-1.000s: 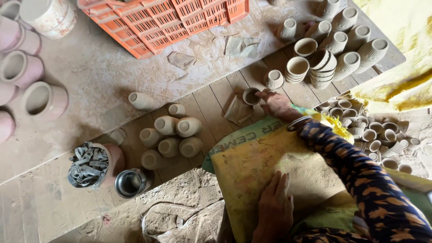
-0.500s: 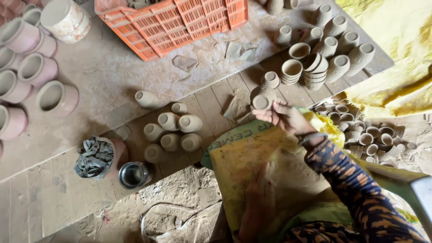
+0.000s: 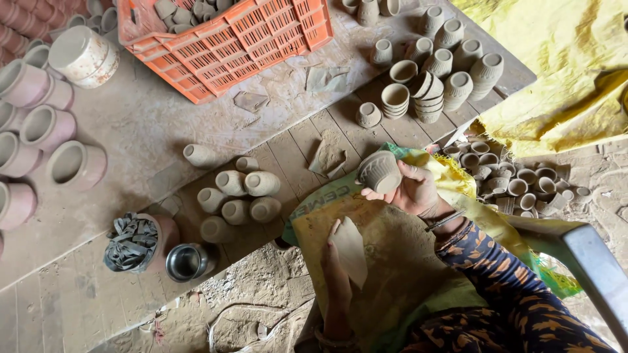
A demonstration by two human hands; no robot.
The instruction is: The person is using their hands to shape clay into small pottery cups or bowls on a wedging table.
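My right hand (image 3: 415, 191) grips a small ribbed clay cup (image 3: 379, 172) and holds it above the yellow sack (image 3: 392, 261) spread over my lap. My left hand (image 3: 335, 271) lies on the sack and holds a flat, pale piece of sanding sheet (image 3: 350, 250). Just ahead, on the wooden planks, lies a group of several unfired clay cups (image 3: 235, 196) on their sides. Farther right stand stacked and single cups (image 3: 428, 72) of the same kind.
An orange plastic crate (image 3: 229, 39) with cups sits at the top. Pink clay pots (image 3: 39, 131) line the left edge. A pot of dark rag (image 3: 134, 242) and a steel tumbler (image 3: 185, 261) stand near the plank edge. Tiny cups (image 3: 517, 180) and yellow cloth (image 3: 562, 72) lie right.
My right hand has lifted a clay cup off the planks and drawn it back over the sack. My left hand has picked up the flat sheet.
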